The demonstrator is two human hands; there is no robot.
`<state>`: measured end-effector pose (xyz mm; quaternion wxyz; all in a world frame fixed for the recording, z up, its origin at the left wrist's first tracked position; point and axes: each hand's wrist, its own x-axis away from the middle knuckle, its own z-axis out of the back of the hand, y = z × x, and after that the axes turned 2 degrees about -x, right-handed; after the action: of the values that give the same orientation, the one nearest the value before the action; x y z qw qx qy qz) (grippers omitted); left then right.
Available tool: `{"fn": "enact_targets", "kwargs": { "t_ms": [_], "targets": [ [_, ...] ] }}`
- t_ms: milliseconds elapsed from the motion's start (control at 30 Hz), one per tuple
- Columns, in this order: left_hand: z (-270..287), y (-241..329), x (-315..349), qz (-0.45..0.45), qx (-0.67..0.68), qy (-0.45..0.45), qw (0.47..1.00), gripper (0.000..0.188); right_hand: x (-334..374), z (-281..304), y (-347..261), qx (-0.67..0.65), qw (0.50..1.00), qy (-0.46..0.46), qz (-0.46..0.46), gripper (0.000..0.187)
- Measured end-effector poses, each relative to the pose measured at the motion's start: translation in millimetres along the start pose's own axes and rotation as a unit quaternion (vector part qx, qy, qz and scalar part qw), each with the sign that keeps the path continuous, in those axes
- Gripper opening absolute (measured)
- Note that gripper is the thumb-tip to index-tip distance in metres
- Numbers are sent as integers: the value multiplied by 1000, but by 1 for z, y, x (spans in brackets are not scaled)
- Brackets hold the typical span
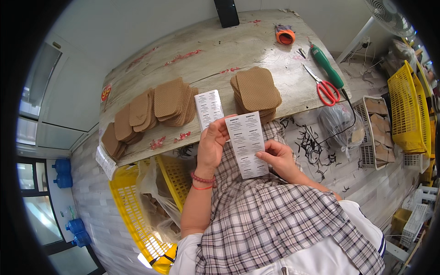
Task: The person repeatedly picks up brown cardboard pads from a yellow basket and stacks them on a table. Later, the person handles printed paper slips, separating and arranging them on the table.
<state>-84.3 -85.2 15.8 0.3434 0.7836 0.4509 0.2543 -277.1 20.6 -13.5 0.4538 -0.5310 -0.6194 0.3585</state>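
A white sheet of printed labels (247,144) is held up over my lap between both hands. My left hand (213,142) grips its upper left edge, with some fingers hidden behind the sheet. On the right edge, lower down, my right hand (279,159) pinches it between thumb and fingers. Just beyond my left hand, a stack of similar label sheets (209,105) lies at the table's front edge. Right of that stack stands a pile of brown textured pads with rounded corners (256,89). More piles of brown pads (168,98) lean in a row to the left.
Red-handled scissors (326,91), a green corded tool (326,66) and an orange tape roll (285,35) lie on the table's right side. A black phone (226,13) is at the back. Yellow crates (128,215) stand below left; a white crate (366,142) sits right.
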Motion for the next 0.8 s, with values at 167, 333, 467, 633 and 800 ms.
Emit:
{"fn": "enact_targets", "kwargs": {
  "t_ms": [167,333,467,633,800],
  "targets": [
    [-23,-13,12,-75,-86,91,989,15,-4,-6,-23,16,1000,-12,16,22],
    [-35,-9,25,-83,-229,84,966,13,-20,-1,-69,64,991,42,111,19],
    [-39,-11,27,-83,-278,75,954,11,-23,-4,-69,94,988,40,116,11],
    [-45,-12,28,-104,-340,79,931,12,-18,-4,-68,131,982,74,112,9],
    [-53,-22,29,-139,-389,83,907,12,-20,-6,-62,221,952,139,157,6]
  ]
}}
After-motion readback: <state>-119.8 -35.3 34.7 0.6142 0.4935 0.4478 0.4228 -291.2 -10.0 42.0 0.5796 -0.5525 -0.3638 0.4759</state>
